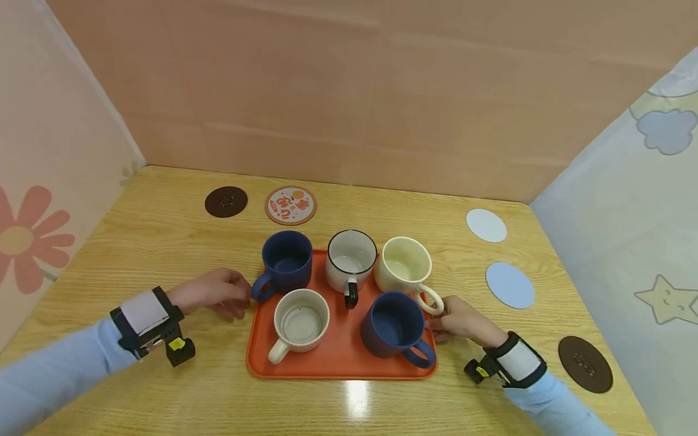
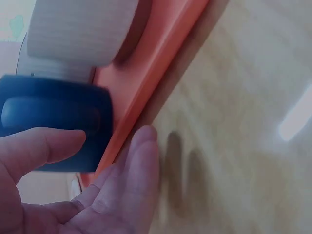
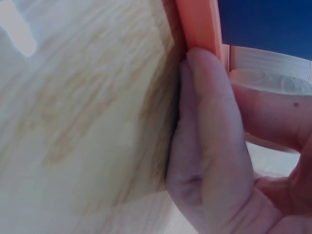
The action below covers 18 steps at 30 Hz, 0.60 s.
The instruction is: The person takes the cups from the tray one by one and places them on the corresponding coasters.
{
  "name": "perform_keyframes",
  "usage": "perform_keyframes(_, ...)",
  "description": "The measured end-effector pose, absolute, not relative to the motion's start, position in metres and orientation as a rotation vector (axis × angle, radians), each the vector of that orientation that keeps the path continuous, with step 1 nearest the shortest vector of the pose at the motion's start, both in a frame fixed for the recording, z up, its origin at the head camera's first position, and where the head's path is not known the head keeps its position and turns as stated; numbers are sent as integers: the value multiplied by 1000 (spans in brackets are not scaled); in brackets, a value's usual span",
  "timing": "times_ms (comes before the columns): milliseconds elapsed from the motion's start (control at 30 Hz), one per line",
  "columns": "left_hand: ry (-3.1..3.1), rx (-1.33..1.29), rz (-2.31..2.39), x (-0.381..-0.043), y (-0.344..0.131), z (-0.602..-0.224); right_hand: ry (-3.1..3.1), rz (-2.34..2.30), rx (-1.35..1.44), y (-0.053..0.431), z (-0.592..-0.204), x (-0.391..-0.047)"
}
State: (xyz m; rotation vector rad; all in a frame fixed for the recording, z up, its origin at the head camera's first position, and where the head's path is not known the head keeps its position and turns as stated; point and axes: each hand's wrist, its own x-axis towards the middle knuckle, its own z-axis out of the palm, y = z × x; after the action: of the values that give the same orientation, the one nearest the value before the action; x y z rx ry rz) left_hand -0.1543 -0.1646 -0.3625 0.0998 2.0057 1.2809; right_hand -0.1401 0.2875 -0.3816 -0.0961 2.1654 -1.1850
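Note:
An orange tray (image 1: 342,348) stands on the wooden table, bearing several mugs. My left hand (image 1: 220,292) is at its left edge with extended fingers (image 2: 141,165); the thumb lies beside the handle of the back-left navy mug (image 1: 287,261), and whether it touches is unclear. At the tray's right edge, my right hand (image 1: 463,318) pinches the tray's rim, fingers outside, its thumb tip hidden. Close to that hand are a cream mug (image 1: 402,275) and another navy mug (image 1: 388,333). A black-rimmed white mug (image 1: 340,275) stands back centre, a ribbed off-white mug (image 1: 300,324) front left.
Behind the tray lie a dark brown coaster (image 1: 226,201) and a patterned coaster (image 1: 291,205). To the right are a white disc (image 1: 486,225), a pale blue disc (image 1: 510,285) and another brown coaster (image 1: 585,364). Covered walls (image 1: 354,91) border the table at the back and sides.

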Motion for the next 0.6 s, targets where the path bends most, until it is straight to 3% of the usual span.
perform_keyframes(600,1971,67,1418,-128,-146,-381,2300,-1070,40,279,-379,-137)
